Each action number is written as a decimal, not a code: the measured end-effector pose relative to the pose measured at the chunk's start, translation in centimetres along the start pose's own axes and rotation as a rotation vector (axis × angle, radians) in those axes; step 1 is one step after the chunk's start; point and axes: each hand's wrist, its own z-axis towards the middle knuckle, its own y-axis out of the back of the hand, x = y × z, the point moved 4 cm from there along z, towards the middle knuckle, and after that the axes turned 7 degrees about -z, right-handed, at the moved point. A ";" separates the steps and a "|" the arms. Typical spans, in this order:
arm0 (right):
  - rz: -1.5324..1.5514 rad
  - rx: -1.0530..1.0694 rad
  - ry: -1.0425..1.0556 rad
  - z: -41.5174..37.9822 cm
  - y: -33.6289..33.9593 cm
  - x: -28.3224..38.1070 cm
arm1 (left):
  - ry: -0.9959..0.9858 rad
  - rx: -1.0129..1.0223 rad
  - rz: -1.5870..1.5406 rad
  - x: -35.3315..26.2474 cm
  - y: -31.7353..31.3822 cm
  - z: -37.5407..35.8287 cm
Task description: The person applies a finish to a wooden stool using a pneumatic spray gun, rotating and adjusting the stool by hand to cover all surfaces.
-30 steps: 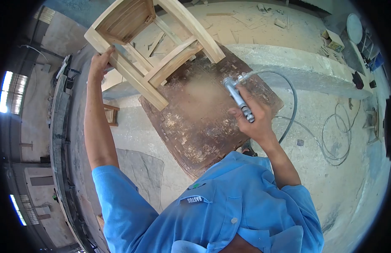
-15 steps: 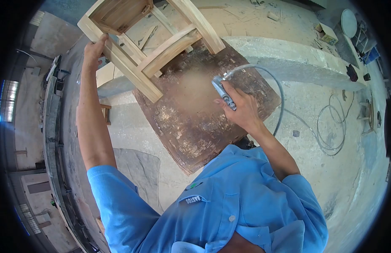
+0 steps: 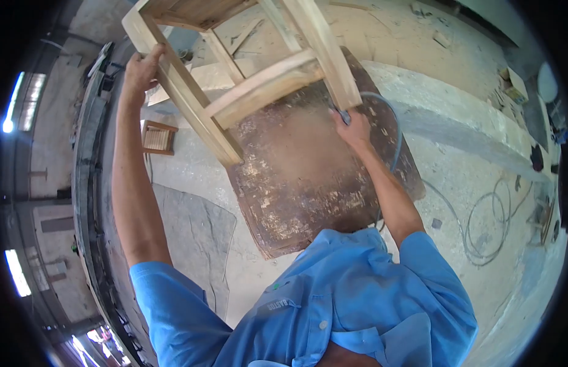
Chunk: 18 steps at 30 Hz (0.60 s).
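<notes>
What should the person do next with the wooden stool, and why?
Probably turn the stool a little with the left hand, which grips one leg. The right hand is up against another leg, its tool mostly hidden behind the wood, so a small turn would likely bring a new side to it over the stained board.

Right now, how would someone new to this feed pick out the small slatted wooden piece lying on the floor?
Start at the big dark, stained board under the pale wooden stool frame. Go to the arm of the left hand, which grips a stool leg. Just beside the forearm lies the small slatted piece: a square reddish-brown frame with slats, darker and far smaller than the stool.
</notes>
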 end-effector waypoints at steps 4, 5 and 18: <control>0.153 0.115 0.095 -0.8 -2.0 -0.8 | -0.027 0.009 0.035 -0.7 0.1 -1.3; 0.203 0.135 0.121 -1.3 -2.6 -0.2 | -0.043 0.008 0.046 -0.7 0.3 -1.3; 0.300 0.388 0.218 -2.6 -8.9 8.0 | -0.027 0.058 0.064 -0.1 0.5 -0.3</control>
